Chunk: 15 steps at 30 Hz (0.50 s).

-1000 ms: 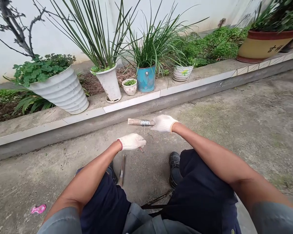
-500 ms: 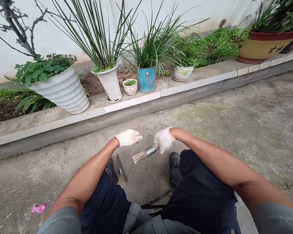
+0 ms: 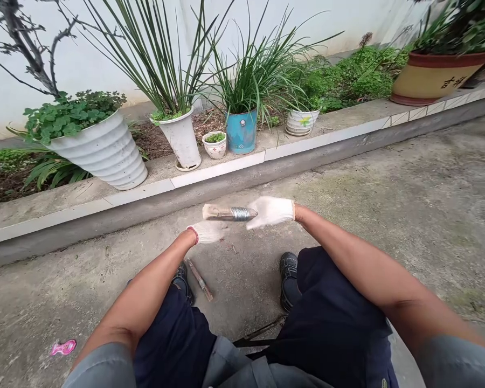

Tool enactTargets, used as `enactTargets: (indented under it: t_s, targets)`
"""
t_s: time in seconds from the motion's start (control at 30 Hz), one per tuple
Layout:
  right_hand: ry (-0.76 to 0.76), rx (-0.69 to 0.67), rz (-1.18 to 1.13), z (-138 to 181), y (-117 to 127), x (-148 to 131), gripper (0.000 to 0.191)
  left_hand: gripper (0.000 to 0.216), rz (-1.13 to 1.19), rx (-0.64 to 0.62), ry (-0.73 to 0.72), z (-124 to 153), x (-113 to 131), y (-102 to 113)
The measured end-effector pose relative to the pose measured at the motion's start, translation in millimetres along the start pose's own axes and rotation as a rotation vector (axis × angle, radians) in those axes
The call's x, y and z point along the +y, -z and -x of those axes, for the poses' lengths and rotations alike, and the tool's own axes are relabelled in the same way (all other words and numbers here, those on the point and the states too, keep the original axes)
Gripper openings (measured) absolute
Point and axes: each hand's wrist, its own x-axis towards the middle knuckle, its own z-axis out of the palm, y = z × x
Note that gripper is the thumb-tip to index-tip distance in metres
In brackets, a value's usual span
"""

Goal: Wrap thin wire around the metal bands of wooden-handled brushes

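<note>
The stick (image 3: pixel 226 213) lay level in the air on my side of the kerb (image 3: pixel 210 186), just short of it, with its bare end pointing to my left. My right hand (image 3: pixel 271 210), gloved, had its grip clenched round the stick's other end, right beside a band of wire (image 3: pixel 240 214) wound about the wood. My left hand (image 3: pixel 207 232), gloved too, hung just under the bare end. It was blurred, and I could not tell whether that grip was closed on anything. A second stick (image 3: pixel 199 279) lay on the ground (image 3: pixel 388 215) farther from the kerb, beside my left shoe (image 3: pixel 183 277). A blue pot (image 3: pixel 241 132) stood on the kerb.
</note>
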Motion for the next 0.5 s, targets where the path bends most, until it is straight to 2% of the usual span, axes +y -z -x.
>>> enactTargets:
  t_s: [0.07, 0.13, 0.2, 0.23, 0.3, 0.37, 0.43, 0.5]
  targets:
    - [0.017, -0.236, -0.088, 5.4, -8.4, -3.4, 0.038, 0.039, -0.019, 0.023, 0.015, -1.1, -4.9, 4.1]
    - [-0.002, -0.445, -0.061, 3.8, -21.1, -3.0, 0.034, 0.043, -0.072, 0.058, 0.013, -3.0, -5.6, 7.1]
    - [-0.057, -0.553, 0.07, -4.7, -34.4, 1.1, 0.031, 0.049, -0.143, 0.095, 0.002, -4.6, -1.6, 7.8]
    - [-0.096, -0.558, 0.171, -10.7, -39.6, 4.0, 0.028, 0.051, -0.17, 0.107, -0.003, -4.9, 2.0, 7.2]
    - [-0.19, -0.46, 0.376, -23.4, -44.3, 9.9, 0.023, 0.052, -0.182, 0.097, -0.029, -4.5, 10.5, 4.6]
    - [-0.294, -0.283, 0.494, -33.5, -39.7, 14.9, 0.022, 0.051, -0.135, 0.055, -0.067, -3.2, 18.5, 1.3]
    - [-0.374, -0.09, 0.482, -38.1, -28.0, 17.7, 0.025, 0.049, -0.053, 0.018, -0.089, -1.8, 23.4, -1.7]
    - [-0.354, 0.076, 0.391, -36.0, -14.1, 17.8, 0.03, 0.05, 0.025, 0.003, -0.088, -1.2, 23.8, -3.5]
